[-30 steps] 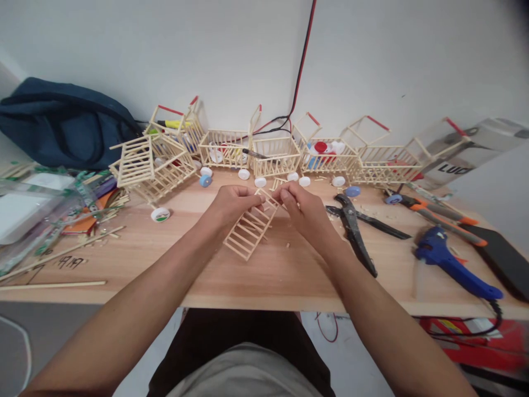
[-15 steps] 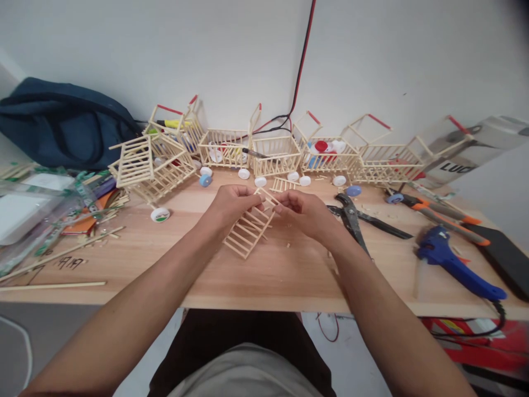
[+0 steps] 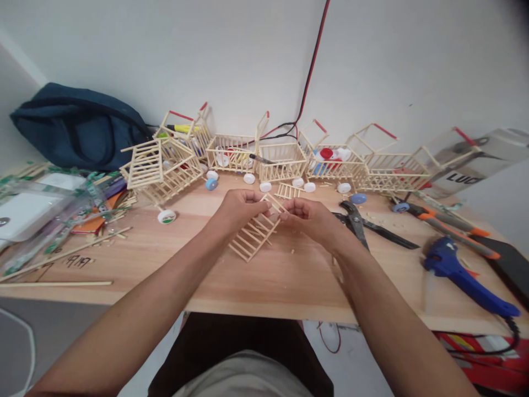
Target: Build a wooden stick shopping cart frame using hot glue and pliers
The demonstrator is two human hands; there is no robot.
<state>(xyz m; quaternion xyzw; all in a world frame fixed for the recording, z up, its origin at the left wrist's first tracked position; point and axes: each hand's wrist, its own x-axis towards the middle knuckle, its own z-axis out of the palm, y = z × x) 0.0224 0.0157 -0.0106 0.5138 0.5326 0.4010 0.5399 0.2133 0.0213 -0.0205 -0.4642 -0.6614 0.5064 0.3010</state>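
Centre: the curled left hand (image 3: 246, 208) and right hand (image 3: 305, 216) pinch the upper end of a stick lattice (image 3: 255, 236), its lower rungs set but its upper end apparently unfinished, below assembled carts (image 3: 285, 167) across the upper frame.

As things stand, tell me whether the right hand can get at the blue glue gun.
Probably yes: the right hand would first leave the stick frame, but nothing covers the blue glue gun, and the black pliers in between look low enough to reach over.
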